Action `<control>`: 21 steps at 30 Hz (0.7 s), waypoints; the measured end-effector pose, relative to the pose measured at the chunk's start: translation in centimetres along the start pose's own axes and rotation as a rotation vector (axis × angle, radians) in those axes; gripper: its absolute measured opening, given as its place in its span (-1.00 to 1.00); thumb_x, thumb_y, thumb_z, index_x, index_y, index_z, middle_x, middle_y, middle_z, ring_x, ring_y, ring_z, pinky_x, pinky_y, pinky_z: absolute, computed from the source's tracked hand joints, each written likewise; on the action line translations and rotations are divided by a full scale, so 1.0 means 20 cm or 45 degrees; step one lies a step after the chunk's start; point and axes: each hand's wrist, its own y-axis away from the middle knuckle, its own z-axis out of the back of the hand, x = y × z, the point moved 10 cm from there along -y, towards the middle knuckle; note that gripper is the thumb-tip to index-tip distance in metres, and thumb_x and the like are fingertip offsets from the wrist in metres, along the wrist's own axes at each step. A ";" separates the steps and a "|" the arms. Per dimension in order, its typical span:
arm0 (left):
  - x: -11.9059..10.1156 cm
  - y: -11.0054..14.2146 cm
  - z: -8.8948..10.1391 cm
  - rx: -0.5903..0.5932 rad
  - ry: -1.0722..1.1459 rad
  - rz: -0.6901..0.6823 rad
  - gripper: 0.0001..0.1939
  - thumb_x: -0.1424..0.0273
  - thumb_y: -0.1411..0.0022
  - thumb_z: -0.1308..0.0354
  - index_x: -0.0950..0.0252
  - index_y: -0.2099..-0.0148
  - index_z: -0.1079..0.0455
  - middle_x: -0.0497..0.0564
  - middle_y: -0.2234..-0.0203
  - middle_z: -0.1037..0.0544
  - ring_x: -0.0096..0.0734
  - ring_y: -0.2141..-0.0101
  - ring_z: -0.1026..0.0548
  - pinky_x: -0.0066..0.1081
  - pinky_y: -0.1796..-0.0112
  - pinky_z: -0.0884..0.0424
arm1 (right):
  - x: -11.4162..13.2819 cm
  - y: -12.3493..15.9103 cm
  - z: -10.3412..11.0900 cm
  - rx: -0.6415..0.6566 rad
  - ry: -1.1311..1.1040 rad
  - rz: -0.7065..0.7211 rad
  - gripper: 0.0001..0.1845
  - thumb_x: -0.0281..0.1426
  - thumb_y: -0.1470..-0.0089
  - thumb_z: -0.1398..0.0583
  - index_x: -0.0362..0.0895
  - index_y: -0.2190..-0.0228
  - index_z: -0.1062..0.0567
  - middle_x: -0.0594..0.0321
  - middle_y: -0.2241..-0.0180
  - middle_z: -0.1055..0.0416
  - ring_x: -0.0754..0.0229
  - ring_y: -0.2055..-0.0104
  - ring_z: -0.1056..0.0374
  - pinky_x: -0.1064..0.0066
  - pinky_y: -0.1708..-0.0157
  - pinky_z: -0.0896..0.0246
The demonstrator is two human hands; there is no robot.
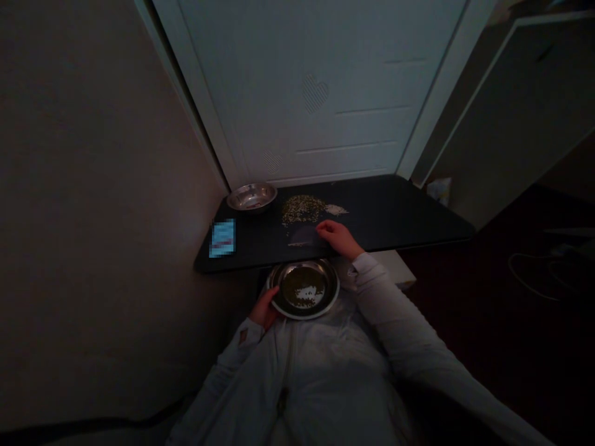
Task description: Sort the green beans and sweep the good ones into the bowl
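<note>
The right hand (338, 238) is over the counter (395, 214), its fingers looking drawn together at the tips; the light is too dim to tell whether they pinch the thin translucent sheet (303, 235) just left of them. A thin line of grains (302, 244) lies left of those fingers and a little nearer the body. Beyond them, up and to the left, spreads the mixed pile (303, 209), with the pale heap (335, 210) almost straight past the fingertips. The left hand (264, 308) grips the lap bowl (335, 291), thumb over the rim, its other fingers hidden; green grains (297, 282) lie inside, right of that thumb. For steady work, the left fingers should hold the rim level and close under the counter edge, while the right fingers stay low and light, taking few grains at a time and leaving the pale heap beyond them unmixed
</note>
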 end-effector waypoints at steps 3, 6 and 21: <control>0.01 -0.01 0.02 -0.026 -0.014 0.011 -0.69 0.35 -0.05 -0.01 0.33 0.14 -0.35 0.07 0.27 -0.53 -0.19 0.06 -0.33 -0.28 0.06 -0.24 | 0.00 0.00 -0.01 0.014 0.024 0.017 -0.80 -0.30 0.22 -0.08 -0.17 0.52 -0.35 0.34 0.59 -0.28 0.34 0.52 -0.16 0.50 0.48 -0.03; 0.00 -0.02 0.01 0.014 0.018 -0.028 -0.67 0.36 -0.02 -0.05 0.36 0.13 -0.34 0.09 0.26 -0.53 -0.20 0.05 -0.33 -0.30 0.06 -0.24 | 0.00 0.00 -0.01 0.009 0.054 0.034 -0.83 -0.32 0.21 -0.07 -0.17 0.52 -0.35 0.35 0.60 -0.28 0.35 0.53 -0.16 0.50 0.48 -0.02; -0.01 0.03 -0.02 -0.026 0.052 -0.006 -0.72 0.39 -0.03 -0.04 0.40 0.19 -0.36 0.12 0.28 -0.53 -0.19 0.03 -0.30 -0.29 0.02 -0.20 | 0.01 0.02 -0.04 0.108 -0.027 0.011 -0.85 -0.34 0.23 -0.09 -0.17 0.55 -0.34 0.37 0.63 -0.27 0.37 0.56 -0.16 0.51 0.51 -0.02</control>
